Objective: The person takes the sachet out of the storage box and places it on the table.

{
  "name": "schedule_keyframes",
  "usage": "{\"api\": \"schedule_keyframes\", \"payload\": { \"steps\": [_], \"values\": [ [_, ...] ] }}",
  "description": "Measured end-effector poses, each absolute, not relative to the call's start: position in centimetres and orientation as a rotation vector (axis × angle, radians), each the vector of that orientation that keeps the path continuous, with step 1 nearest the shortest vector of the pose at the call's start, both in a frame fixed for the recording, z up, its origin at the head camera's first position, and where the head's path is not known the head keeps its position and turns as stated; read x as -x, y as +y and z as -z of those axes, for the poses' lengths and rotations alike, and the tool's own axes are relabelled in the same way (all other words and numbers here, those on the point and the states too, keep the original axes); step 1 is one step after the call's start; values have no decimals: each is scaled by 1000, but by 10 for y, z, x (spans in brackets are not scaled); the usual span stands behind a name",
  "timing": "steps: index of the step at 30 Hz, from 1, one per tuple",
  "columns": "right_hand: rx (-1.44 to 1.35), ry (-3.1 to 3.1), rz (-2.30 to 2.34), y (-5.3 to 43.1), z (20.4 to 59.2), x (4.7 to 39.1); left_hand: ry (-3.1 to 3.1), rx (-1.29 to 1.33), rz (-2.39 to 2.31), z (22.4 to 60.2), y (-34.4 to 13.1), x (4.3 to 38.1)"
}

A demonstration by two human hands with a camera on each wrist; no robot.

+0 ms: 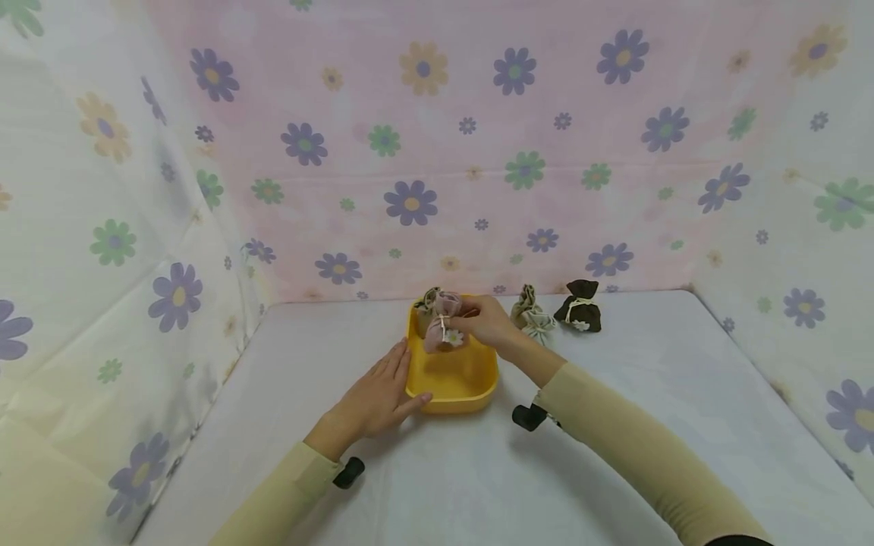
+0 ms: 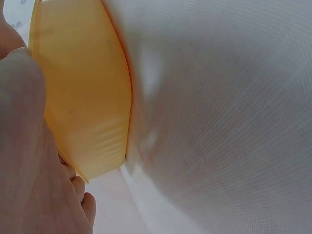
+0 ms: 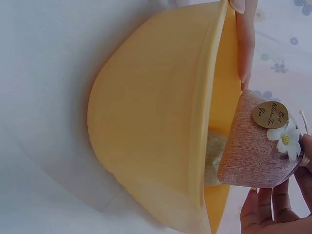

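Right hand (image 1: pixel 488 322) pinches the pink pouch (image 1: pixel 440 338) near its tied neck, above the yellow bin (image 1: pixel 454 383). Left hand (image 1: pixel 372 396) lies unclenched, fingers extended along the bin's side. Risks, judged: narrow pinch could slip, dropping the pouch askew; a low swing could knock the greenish pouch (image 1: pixel 423 322) inside; light bracing could let the bin slide across the desk (image 1: pixel 273 356).

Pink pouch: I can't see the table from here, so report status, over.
Right hand gripping pink pouch near its tied neck, over yellow bin. Left hand touching bin's rim. Greenish pouch in bin's far end, possibly crowding it.
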State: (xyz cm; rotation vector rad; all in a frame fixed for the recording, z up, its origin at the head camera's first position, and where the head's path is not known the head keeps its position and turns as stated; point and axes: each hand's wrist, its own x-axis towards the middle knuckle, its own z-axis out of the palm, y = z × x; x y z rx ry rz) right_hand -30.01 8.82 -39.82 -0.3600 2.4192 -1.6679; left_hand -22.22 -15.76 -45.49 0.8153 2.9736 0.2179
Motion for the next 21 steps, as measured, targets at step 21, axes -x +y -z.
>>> {"api": "schedule_keyframes", "payload": {
  "steps": [21],
  "values": [
    [342,2466,1648,148,396,262,2985,-829,-241,460,-159,224]
  ]
}}
